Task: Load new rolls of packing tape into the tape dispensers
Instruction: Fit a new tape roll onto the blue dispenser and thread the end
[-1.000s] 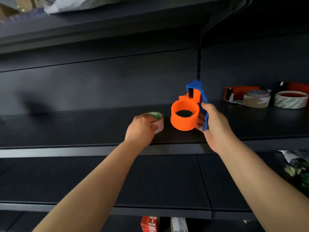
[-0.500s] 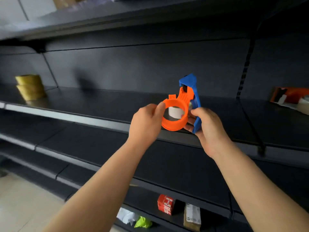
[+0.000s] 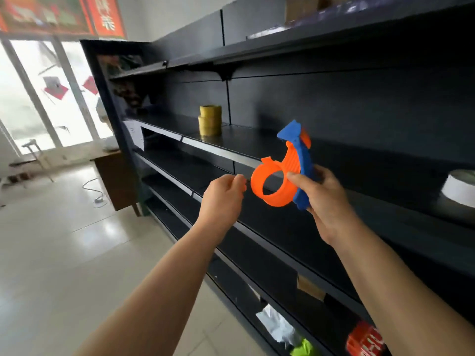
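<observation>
Roll (image 3: 458, 191) half beyond right edge

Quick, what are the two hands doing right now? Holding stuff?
Left hand: fingers curled beside the tape dispenser; cannot tell if it holds anything.
Right hand: holding the tape dispenser.

Shelving unit (image 3: 347, 104) runs along the right, with floor (image 3: 64, 253) to its left. Tape dispenser (image 3: 293, 160) is before a middle shelf, in the right hand (image 3: 326, 201). Left hand (image 3: 223, 196) is just left of its ring. Stacked tape rolls (image 3: 210, 120) stand on that shelf, farther back. Single roll (image 3: 458, 188) lies on it to the right. Desk (image 3: 113, 181) stands at the unit's far end.
</observation>
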Demonstrator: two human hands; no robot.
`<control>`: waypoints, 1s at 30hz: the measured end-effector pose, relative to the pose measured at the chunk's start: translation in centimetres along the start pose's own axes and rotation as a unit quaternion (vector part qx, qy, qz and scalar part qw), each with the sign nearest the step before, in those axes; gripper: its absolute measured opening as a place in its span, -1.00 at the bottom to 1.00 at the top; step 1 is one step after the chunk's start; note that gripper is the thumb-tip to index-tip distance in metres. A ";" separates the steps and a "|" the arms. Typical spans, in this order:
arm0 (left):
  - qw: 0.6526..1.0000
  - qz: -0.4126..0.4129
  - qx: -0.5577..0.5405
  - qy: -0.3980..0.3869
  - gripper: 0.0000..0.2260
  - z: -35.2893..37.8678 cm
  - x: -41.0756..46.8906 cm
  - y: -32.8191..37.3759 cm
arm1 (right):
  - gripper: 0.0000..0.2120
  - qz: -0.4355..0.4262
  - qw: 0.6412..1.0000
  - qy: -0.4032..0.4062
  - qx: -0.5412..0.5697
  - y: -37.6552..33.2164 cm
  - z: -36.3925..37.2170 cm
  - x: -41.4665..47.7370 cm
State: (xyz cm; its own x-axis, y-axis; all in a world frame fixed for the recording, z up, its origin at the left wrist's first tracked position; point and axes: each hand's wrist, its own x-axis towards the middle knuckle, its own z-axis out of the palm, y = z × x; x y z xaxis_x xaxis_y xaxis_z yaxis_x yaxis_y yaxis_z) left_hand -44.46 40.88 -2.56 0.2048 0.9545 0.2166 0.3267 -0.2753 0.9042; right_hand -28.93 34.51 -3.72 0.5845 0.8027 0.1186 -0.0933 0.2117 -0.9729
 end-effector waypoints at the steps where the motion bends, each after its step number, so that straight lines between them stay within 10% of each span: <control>1: 1.000 0.000 0.005 0.004 -0.74 -1.5 1.2 -0.9 | -0.54 -0.005 1.000 0.000 -0.001 0.2 2.1 0.8; 30: 0.990 0.062 0.122 0.013 -0.79 -13.1 39.5 -10.2 | -0.59 -0.003 0.996 0.073 0.049 7.3 29.2 29.6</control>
State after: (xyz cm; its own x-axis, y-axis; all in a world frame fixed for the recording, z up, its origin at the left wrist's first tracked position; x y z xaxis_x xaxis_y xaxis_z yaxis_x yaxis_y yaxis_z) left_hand -51.82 82.89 1.62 0.2341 0.9133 0.3333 0.5143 -0.4072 0.7547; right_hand -35.85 76.06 -1.48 0.6955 0.7132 0.0867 -0.1632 0.2743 -0.9477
